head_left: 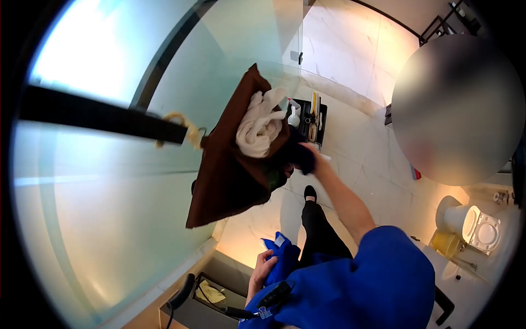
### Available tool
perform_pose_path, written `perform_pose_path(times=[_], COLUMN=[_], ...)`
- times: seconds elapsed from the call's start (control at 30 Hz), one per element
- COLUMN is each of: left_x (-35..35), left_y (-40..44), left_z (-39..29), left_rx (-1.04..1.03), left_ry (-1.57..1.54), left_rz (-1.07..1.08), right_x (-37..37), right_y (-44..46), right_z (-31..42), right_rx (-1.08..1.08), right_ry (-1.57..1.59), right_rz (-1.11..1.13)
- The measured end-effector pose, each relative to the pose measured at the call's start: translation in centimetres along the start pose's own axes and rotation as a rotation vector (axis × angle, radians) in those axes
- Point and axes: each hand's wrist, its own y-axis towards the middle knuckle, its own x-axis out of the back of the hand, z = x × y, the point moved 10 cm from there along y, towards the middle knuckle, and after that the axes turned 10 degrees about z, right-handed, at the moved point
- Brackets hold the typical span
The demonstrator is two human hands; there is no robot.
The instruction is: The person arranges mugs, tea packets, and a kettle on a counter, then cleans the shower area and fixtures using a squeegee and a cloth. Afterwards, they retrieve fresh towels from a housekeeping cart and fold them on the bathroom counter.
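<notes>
Frosted glass panel (115, 230) fills most of the L side; marble-look tile floor (361, 148) runs ctr to R. Big round grey disc (457, 109) upper R, blurred, can't tell what it is. Wearer's blue top (356, 279) at btm, w/ black trousers (323, 236) and one black shoe (310, 193) above it.

Brown fabric bag (219, 181) hangs approx ctr, tilted, in front of the glass, just beside the end of a black bar (104, 118). Toilet (485, 230) far R, well apart from the bag. Grey drawer or shelf (235, 299) lower L.

Black caddy (322, 129) on the floor beyond the bag, w/ bottles & long-handled tools in it. White cloth (257, 129) bunched at the bag's mouth, upper pt.

Blue cloth (282, 257) is low ctr, in front of the wearer: L hand (264, 267) grips it, fingers curled on it. Dark cloth (302, 156) at the bag's R edge; R hand (313, 149) is there, mostly hidden, can't tell if open or closed. Smallest: a tan rope (178, 120) looped by the bar's end, & a white bottle (293, 116) in the caddy.
</notes>
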Motion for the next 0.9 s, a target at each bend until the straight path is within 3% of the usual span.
perform_pose_path(times=[0.1,0.13,0.27,0.4,0.47,0.5,0.53,0.6,0.67,0.73,0.8,0.87,0.9], left_x=[-2.1,-1.9,-2.6,-5.3,-7.4,-7.9,-6.5,-13.3,-15.8,-18.4,-20.6,-24.3,-26.5], left_y=[1.1,1.8,2.0,3.3,3.3,4.2,6.4,1.4,3.3,2.3,0.2,-0.4,-1.5], left_z=[-1.5,-1.4,-1.4,-3.5,-4.5,-3.8,-0.7,-4.4,-2.0,0.1,2.3,5.1,7.3], left_rx=[0.068,0.067,0.058,0.022,0.069,0.084,0.174,0.288,0.088,0.059,0.210,0.058,0.026], left_ry=[-0.010,0.027,0.213,0.251,0.136,0.099,-0.002,-0.247,0.244,0.562,0.727,1.066,1.163], left_rz=[0.069,0.061,0.116,0.266,0.386,0.469,0.486,0.596,0.952,1.106,1.028,1.024,1.053], right_x=[2.2,1.7,0.1,-4.6,-7.8,-7.7,-8.9,-10.2,-6.7,-5.7,-4.4,-5.3,-6.1], right_y=[8.8,10.6,13.6,5.6,-5.1,-8.6,-13.4,-23.0,-32.3,-44.0,-56.7,-66.1,-70.1], right_z=[-2.3,-3.3,-2.8,1.6,4.2,2.6,-0.5,-6.5,-10.3,-11.2,-14.3,-19.4,-21.1], right_rx=[0.124,0.086,-0.164,-0.183,0.420,0.358,0.657,0.372,0.451,0.130,0.377,0.904,1.071], right_ry=[-0.754,-1.029,-1.342,-1.436,-1.443,-1.282,-1.186,-0.755,-0.831,-0.759,-0.334,0.405,0.470], right_rz=[-0.591,-0.646,-0.375,-0.492,-0.678,-0.436,-0.241,0.186,-0.274,-0.741,-1.191,-1.253,-1.252])
